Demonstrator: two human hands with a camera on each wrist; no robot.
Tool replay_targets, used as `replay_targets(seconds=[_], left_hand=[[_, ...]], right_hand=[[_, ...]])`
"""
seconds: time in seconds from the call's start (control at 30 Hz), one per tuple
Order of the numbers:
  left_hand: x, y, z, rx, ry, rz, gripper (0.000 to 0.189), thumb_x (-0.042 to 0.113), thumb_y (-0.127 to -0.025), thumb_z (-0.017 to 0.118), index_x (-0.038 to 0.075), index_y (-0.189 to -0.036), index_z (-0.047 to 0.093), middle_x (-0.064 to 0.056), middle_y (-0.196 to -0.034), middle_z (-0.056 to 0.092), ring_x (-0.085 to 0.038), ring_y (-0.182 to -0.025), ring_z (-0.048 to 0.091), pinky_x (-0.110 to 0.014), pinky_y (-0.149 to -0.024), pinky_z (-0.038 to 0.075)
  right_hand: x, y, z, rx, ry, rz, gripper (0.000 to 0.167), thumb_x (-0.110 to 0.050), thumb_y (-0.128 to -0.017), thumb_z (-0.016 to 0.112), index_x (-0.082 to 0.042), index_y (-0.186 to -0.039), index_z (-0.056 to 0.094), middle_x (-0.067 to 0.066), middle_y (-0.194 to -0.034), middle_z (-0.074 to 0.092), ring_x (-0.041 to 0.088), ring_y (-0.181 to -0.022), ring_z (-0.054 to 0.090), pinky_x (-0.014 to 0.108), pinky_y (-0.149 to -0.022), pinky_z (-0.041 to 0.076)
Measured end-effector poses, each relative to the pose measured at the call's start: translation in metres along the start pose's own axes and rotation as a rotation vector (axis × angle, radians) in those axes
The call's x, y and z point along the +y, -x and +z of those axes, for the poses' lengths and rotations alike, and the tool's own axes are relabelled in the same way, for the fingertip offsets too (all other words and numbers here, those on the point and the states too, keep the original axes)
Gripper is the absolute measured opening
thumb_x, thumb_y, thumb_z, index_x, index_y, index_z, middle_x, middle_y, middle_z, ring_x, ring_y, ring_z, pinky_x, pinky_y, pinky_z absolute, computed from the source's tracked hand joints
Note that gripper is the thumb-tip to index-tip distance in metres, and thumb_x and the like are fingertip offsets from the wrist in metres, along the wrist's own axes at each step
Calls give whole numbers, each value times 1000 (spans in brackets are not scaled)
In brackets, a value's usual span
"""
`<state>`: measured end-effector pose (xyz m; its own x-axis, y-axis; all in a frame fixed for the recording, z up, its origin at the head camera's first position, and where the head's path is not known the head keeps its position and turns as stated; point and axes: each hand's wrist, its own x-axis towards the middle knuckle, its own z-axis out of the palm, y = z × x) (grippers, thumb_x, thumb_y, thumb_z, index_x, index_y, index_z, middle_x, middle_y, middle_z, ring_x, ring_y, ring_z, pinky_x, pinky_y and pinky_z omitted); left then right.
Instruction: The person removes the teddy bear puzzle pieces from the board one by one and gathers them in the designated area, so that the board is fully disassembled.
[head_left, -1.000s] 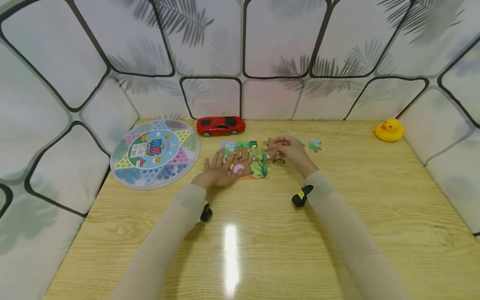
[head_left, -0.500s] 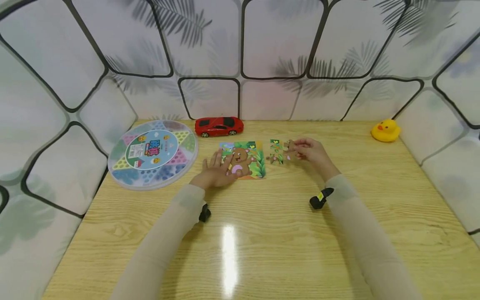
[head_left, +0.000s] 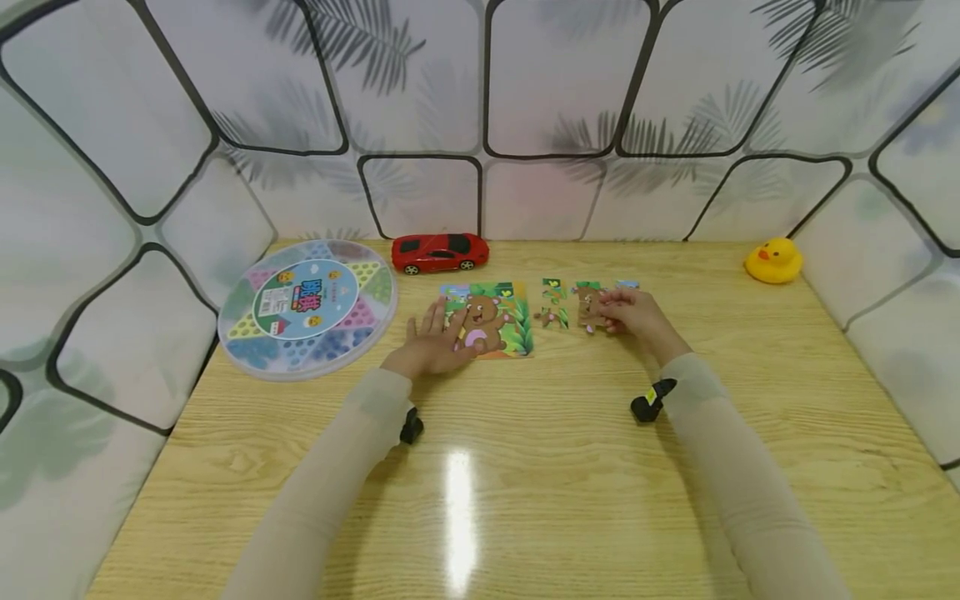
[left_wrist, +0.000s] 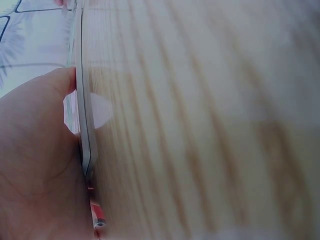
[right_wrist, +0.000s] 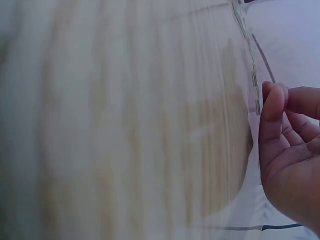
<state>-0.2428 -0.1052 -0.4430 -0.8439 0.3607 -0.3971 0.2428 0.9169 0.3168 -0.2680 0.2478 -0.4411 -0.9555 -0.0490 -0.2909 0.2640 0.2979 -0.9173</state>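
My left hand lies with straight fingers on the left part of a square picture card, which shows a brown bear among green leaves. The card's thin edge stands beside the thumb in the left wrist view. To the right of the card, my right hand pinches bear puzzle pieces at their right side, thumb and forefinger together. In the right wrist view the fingertips meet close to the tabletop, and the pinched edge is hidden. Between card and hand lie several small puzzle pieces.
Another puzzle piece shows partly behind the right hand. A red toy car stands behind the card. At the left lies a round Chinese checkers set; a yellow rubber duck sits back right. A patterned fabric wall borders the wooden table.
My right hand has moved right from beside the card with bear puzzle pieces, uncovering the small pieces there, and has now brought them a little farther right. The left hand stays on the card.
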Motion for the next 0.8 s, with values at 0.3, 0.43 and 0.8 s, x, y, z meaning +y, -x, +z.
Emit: replay_targets(seconds=[0.3, 0.43, 0.8], left_hand=[[-1, -1, 0, -10, -6, -9, 82, 69, -91, 22, 23, -153, -8, -13, -151, -31, -27, -139, -26, -58, -108, -12], [1, 0, 0, -5, -2, -9, 83, 70, -91, 22, 23, -153, -7, -13, -151, -30, -27, -140, -26, -58, -108, -12], [2, 3, -3, -23, 2, -16, 82, 69, -91, 21, 24, -152, -9, -11, -151, -32, -24, -139, -27, -56, -108, -15]], right_hand=[[1, 5, -2, -30, 7, -17, 20, -7, -93, 59, 4, -110, 55, 0, -83, 58, 7, -63, 55, 20, -59, 51], [3, 2, -2, -18, 80, -7, 31, -6, -95, 55, 10, -121, 49, -2, -83, 57, 6, -63, 55, 19, -60, 51], [2, 6, -3, -4, 156, -43, 36, -12, -95, 58, 9, -123, 51, 0, -85, 58, 8, -66, 53, 20, -60, 49]])
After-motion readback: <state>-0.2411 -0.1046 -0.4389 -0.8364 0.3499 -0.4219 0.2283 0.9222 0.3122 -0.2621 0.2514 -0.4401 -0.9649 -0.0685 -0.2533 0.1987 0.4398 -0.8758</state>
